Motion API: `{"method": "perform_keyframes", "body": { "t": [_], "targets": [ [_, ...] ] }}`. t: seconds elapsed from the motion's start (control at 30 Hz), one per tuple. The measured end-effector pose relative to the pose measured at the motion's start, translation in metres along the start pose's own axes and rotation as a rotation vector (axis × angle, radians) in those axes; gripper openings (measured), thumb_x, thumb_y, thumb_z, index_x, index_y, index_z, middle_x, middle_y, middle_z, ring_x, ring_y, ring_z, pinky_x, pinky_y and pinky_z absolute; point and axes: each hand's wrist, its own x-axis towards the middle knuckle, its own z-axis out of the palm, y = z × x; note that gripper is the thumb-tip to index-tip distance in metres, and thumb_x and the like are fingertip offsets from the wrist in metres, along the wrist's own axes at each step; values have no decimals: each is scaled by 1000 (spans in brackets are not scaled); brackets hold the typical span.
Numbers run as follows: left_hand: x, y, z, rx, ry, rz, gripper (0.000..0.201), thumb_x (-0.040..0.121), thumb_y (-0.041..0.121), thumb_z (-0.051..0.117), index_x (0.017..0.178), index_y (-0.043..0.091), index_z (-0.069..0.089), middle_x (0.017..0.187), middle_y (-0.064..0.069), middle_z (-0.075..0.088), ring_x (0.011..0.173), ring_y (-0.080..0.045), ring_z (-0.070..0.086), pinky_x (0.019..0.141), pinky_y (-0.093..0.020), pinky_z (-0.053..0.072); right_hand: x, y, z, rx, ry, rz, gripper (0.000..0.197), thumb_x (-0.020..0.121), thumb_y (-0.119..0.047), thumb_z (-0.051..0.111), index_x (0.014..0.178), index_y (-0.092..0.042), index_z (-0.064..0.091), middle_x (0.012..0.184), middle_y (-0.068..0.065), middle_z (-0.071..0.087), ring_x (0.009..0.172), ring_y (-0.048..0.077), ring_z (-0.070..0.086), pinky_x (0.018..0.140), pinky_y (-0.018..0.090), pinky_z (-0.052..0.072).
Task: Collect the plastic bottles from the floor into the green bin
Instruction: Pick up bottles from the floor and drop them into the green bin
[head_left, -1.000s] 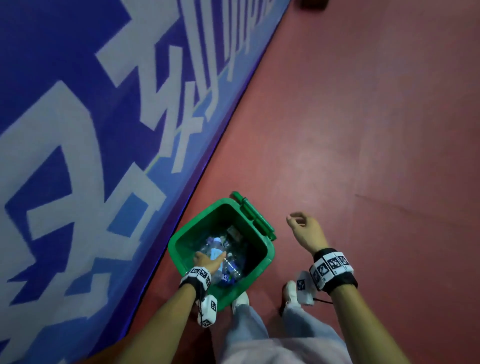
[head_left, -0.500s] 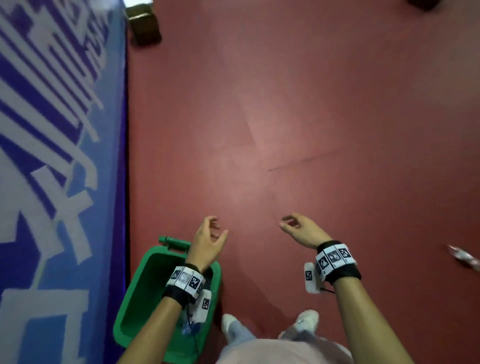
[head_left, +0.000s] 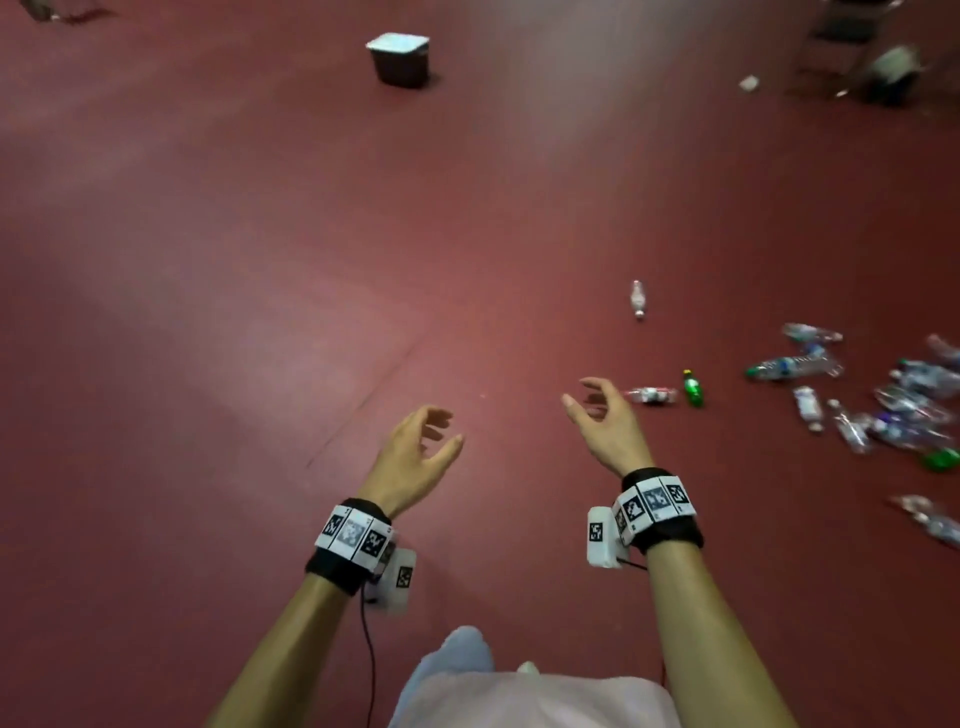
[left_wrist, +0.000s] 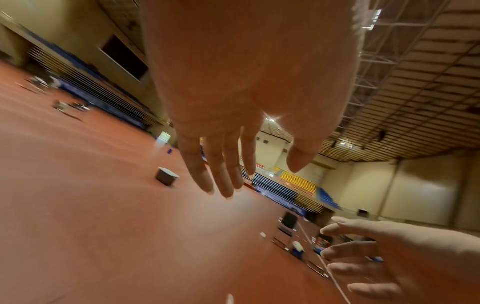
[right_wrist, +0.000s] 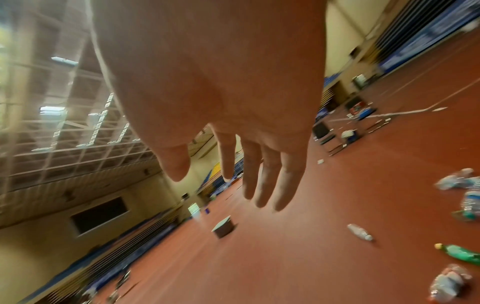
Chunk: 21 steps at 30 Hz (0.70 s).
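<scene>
Both hands hang empty above the red floor. My left hand (head_left: 423, 447) has relaxed, loosely spread fingers (left_wrist: 221, 176). My right hand (head_left: 602, 415) is just as loose, its fingers (right_wrist: 265, 181) nearly straight. Just beyond the right hand lie a crushed clear bottle (head_left: 652, 396) and a small green bottle (head_left: 693, 388); the green bottle (right_wrist: 459, 253) also shows in the right wrist view. Another clear bottle (head_left: 638, 299) lies farther off. Several more plastic bottles (head_left: 883, 400) are scattered at the right. The green bin is out of view.
A dark grey bin with a pale top (head_left: 400, 58) stands far ahead on the floor. Chairs and equipment (head_left: 878, 57) crowd the far right corner. The red floor (head_left: 234, 312) to the left and ahead is bare.
The view has swung right, away from the blue mat and the green bin. My left hand has left the bin and is empty. The scattered bottles have come into sight.
</scene>
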Motion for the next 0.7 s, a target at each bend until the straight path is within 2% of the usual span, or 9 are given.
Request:
{"method": "perform_keyframes", "body": {
  "t": [0.13,0.27,0.4,0.6,0.7],
  "targets": [
    [83,55,65,66,-190,142,32,94,41,68,120,23,62,114,11,65,100,-2,63,83,-21,52,26,50,-73,62,160,119,44,92,-43,70,131,-26,58,121,-2,63,108,13,64,98,36,53],
    [163,96,133,101,-346,261,37,93,41,68,123,22,60,115,10,64,100,-3,62,84,-23,52,56,95,-134,71,286,232,44,92,-40,71,131,-24,57,120,1,63,107,17,65,98,42,54],
    [247,138,199,118,-468,351,43,93,41,69,128,22,55,116,9,62,101,-4,61,82,-18,47,108,125,-195,65,394,308,46,92,-38,71,132,-22,56,118,1,63,107,18,64,97,41,54],
    [387,210,278,182,-599,469,47,91,47,67,129,24,53,117,10,61,102,-5,61,87,-31,56,194,146,-281,60,511,393,48,93,-37,71,135,-23,54,120,1,61,110,18,61,98,38,52],
    [446,250,313,240,-631,520,59,82,63,60,125,24,55,113,9,63,98,-8,62,85,-33,56,218,157,-312,62,557,419,47,92,-38,72,134,-25,54,118,0,60,110,18,62,98,40,52]
  ]
}}
